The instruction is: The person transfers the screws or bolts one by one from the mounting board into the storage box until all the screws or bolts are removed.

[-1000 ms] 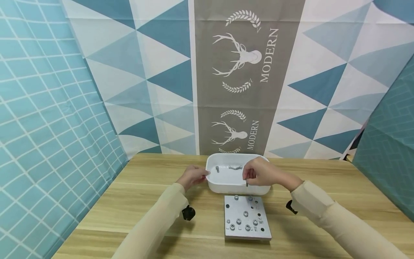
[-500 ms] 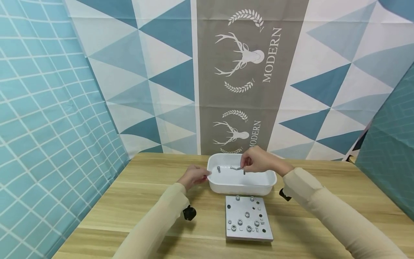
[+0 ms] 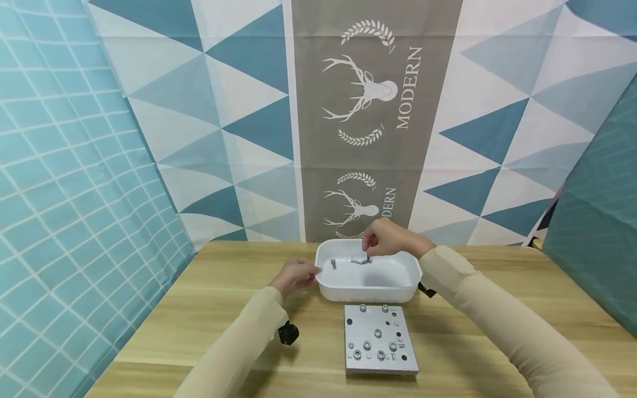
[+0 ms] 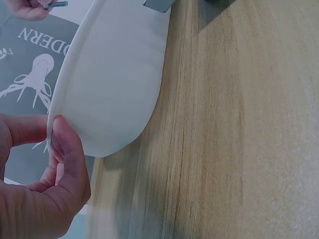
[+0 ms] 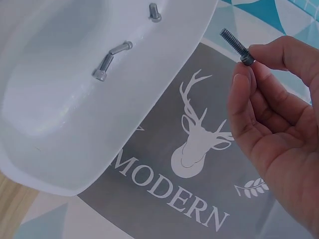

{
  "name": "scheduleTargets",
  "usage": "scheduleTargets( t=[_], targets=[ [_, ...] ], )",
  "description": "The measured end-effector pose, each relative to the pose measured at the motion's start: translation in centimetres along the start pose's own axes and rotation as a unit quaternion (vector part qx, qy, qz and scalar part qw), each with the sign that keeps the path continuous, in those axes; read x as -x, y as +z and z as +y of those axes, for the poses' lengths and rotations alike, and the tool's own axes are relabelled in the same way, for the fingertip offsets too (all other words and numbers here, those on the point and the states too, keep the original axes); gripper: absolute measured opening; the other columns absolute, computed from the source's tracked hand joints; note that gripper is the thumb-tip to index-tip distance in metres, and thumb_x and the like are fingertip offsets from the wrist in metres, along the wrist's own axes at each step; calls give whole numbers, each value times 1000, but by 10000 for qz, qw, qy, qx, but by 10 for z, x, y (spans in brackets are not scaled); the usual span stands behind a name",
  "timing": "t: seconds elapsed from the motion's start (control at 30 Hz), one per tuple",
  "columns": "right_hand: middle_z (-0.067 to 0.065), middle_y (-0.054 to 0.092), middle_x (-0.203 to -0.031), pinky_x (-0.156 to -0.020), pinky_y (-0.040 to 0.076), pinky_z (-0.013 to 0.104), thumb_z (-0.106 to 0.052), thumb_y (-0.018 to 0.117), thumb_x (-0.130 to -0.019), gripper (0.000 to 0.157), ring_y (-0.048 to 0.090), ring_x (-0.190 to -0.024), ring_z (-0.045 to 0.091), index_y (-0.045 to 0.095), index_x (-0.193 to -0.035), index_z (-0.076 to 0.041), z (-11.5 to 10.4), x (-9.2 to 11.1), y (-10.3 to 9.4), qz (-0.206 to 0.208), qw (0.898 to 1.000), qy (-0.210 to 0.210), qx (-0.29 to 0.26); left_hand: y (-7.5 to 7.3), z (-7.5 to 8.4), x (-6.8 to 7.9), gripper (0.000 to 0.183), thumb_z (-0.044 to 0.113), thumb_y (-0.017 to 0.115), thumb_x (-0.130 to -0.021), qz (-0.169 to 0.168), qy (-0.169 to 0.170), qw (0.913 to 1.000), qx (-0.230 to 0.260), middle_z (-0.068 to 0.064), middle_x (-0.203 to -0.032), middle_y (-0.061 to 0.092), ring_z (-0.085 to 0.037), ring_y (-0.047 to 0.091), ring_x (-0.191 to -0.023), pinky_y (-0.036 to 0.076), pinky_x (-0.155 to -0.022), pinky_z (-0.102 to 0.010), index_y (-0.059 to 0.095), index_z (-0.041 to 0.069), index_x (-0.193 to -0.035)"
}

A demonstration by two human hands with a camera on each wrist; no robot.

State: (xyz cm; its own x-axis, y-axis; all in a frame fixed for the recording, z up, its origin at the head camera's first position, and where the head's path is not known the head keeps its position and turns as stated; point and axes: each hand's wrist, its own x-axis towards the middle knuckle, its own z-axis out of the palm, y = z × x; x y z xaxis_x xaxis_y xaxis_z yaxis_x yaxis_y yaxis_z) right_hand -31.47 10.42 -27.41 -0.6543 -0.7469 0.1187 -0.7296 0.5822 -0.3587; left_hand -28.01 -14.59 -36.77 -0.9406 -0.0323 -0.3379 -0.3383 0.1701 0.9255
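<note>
My right hand [image 5: 279,104] pinches a socket-head bolt [image 5: 235,45] by its head between thumb and fingers, its threaded shank sticking out. In the head view this right hand [image 3: 389,237] is above the far side of the white tub [image 3: 368,294]. My left hand [image 4: 55,184] grips the tub's rim at its left end, thumb on the outside wall. Inside the tub lie two bolts end to end [image 5: 105,62] and another bolt [image 5: 155,12] apart from them. In front of the tub sits a metal block [image 3: 380,326] with several bolts standing in its holes.
The tub and block stand on a wooden table [image 3: 239,326]. A patterned cloth [image 3: 249,121] hangs right behind the tub. Blue tile-patterned cloth [image 3: 74,193] rises at the left, and a teal cloth [image 3: 597,221] at the right.
With the bolt in its fingers, my right hand has moved from the tub's front edge back and slightly left over the tub. My left hand stays on the rim.
</note>
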Motion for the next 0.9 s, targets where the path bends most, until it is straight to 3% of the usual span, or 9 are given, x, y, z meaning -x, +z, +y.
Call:
scheduleTargets(
  t=[0.27,0.53,0.9],
  targets=[
    [3,69,-70,-57,49,17,-2,66,-77,7,55,-61,4,70,-74,-6,9,-8,-1,-37,9999,142,53,1,-2,0,22,6,65,-87,74,-18,10000,-24,-3,-80,58,-10,56,-70,55,-70,-17,65,-7,-104],
    [6,70,-74,-60,52,19,-2,67,-78,6,58,-64,7,70,-75,-5,9,-15,-5,30,9997,236,110,-1,2,1,26,6,66,-87,103,-49,9999,-51,-6,-88,58,-11,57,-73,58,-80,-23,64,-7,-109],
    [5,69,-73,-59,49,18,-3,67,-80,6,55,-62,6,70,-75,-6,20,-28,0,-6,10000,68,-64,0,1,1,27,4,66,-86,94,15,10000,5,-5,-83,58,-10,57,-69,57,-69,-17,64,-9,-109]
  ],
)
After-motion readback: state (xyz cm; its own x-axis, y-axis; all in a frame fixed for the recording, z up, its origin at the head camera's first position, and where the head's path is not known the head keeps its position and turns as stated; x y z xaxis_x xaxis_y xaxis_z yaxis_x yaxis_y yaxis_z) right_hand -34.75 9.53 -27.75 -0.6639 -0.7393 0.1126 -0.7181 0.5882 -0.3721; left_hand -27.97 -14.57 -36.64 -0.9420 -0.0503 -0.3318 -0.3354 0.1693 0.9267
